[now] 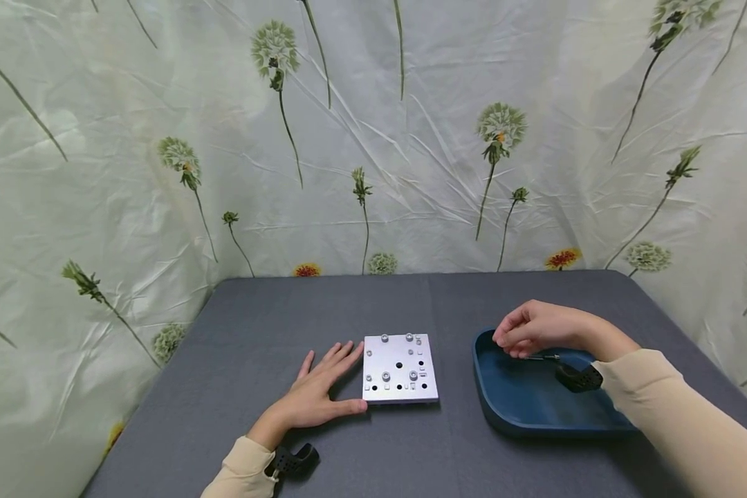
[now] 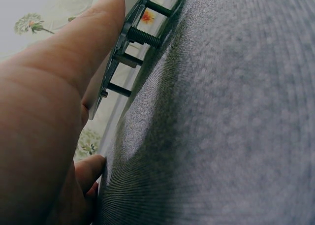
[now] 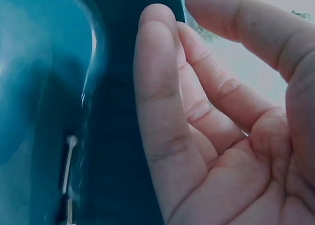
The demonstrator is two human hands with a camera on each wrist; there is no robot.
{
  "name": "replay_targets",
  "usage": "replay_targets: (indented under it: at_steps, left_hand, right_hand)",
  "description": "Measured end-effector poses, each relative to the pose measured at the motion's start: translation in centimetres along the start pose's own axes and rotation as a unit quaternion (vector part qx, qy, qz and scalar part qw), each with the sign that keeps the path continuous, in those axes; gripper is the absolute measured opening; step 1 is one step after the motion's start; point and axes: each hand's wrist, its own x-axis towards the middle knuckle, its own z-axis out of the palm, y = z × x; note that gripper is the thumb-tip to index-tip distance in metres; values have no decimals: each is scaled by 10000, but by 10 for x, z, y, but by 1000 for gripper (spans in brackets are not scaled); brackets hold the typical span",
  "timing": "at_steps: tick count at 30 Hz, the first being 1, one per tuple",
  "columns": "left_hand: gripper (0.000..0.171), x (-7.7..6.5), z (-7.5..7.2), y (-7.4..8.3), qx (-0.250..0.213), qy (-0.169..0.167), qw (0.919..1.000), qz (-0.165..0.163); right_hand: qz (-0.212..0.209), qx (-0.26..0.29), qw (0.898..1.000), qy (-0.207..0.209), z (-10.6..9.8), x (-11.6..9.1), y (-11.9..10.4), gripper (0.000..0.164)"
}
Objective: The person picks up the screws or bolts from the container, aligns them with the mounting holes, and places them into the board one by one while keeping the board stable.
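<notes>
A flower-printed cloth [image 1: 386,131] forms the backdrop to a dark grey worktop [image 1: 448,304], where a person in pale sleeves works with bare hands at two spots. On the worktop's right side lies a blue tray [image 1: 523,429] with rounded corners; above its far left part hangs the right hand [image 1: 538,328], its fingers loosely bent, a gap between thumb and fingertips in the wrist view and nothing seen between them. The left hand [image 1: 317,391] rests on the worktop, fingers outstretched and thumb apart, touching the left edge of a metal plate [image 1: 380,360] without gripping it.

The plate — square, silvery, dotted with holes — sits near the middle of the worktop, left of the tray and well apart from it. Threaded posts [image 2: 145,37] jut from its underside, which stands raised off the worktop; bolt heads [image 1: 413,375] dot its upper face. Smallest of all are two slim metal pins [image 3: 69,168], seen lying in the tray; their exact type is too blurred to tell.

The step in hand appears to be picking a small part from the tray while the left hand steadies the plate. The next move — by that reading — calls for a precise pinch on one pin, with the plate kept still.
</notes>
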Motion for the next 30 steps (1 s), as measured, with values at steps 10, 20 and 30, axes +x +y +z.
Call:
replay_targets:
  at_steps: [10, 20, 30]
  left_hand:
    - [101, 0, 1, -1, 23, 44, 10000, -14]
    - [101, 0, 1, 0, -21, 38, 10000, 18]
    - [101, 0, 0, 0, -26, 59, 10000, 44]
  right_hand:
    - [76, 6, 9999, 102, -8, -12, 17, 33]
    - [228, 21, 9994, 240, -16, -27, 33, 38]
    - [460, -35, 9976, 510, -21, -40, 43, 39]
